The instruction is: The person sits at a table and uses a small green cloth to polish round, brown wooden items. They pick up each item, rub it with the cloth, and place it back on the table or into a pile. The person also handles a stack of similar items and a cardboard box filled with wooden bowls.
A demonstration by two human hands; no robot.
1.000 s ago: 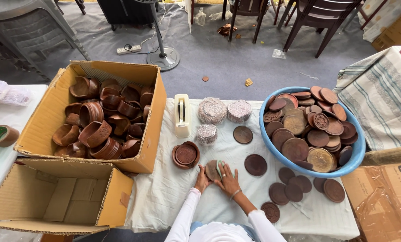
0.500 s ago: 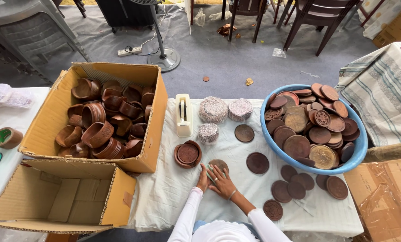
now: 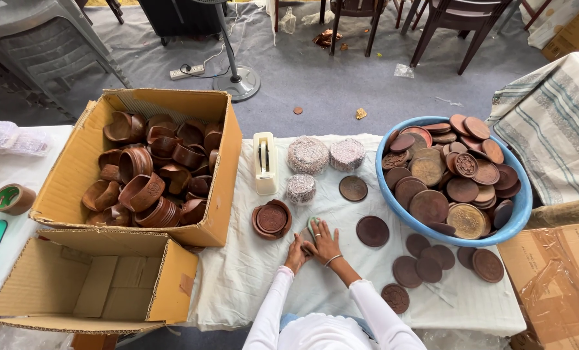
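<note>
Across the white cloth-covered table I see, largest first, a cardboard box packed with curved brown wooden bowls, and an empty box below it. To the right sits a blue plastic basin heaped with flat round brown discs, some carved, some plain; loose discs lie on the cloth beside it. Near the middle are three round sparkly pads, a cream tape dispenser and a small stack of round brown trays.

My left hand and right hand meet over one small round piece with a greenish face, just right of the trays. Both sets of fingers curl round it, though I cannot tell how firmly.

I judge I am handling a single piece, perhaps wrapping or fitting it. The next move calls for steady fingertip work.
</note>
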